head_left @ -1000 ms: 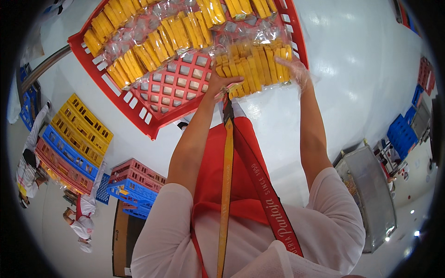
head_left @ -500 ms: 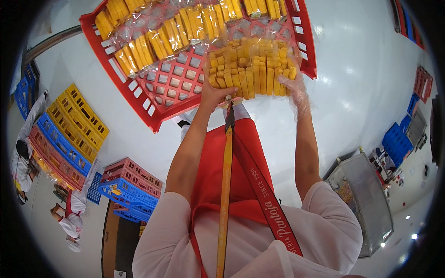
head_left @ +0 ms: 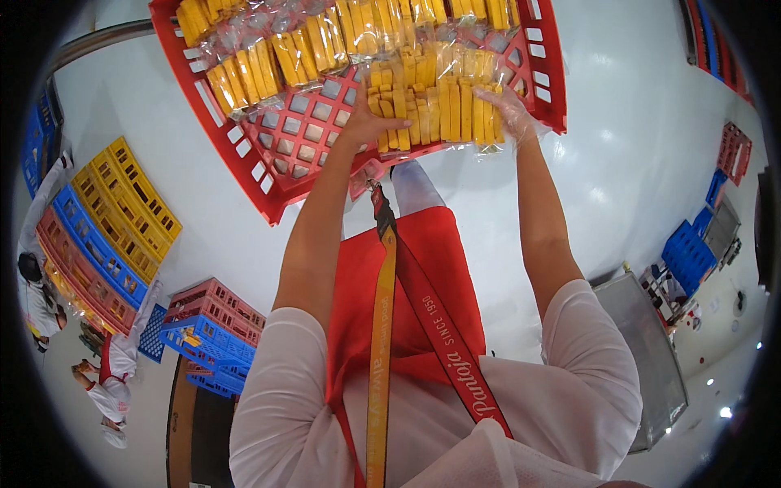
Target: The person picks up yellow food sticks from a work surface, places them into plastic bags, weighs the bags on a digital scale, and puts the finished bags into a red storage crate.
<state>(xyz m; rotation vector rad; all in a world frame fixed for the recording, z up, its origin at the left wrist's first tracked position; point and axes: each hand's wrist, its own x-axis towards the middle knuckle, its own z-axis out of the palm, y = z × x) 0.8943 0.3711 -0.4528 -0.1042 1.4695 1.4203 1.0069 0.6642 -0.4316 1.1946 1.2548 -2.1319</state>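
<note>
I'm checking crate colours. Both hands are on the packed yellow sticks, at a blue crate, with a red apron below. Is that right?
Not quite: the crate is red, as the head view shows. The left hand and right hand are on the packed yellow sticks, with a red apron below.

bright lamps (head_left: 726,412) glare lower right; floor (head_left: 606,175) shines; edges bend, darken.
</note>
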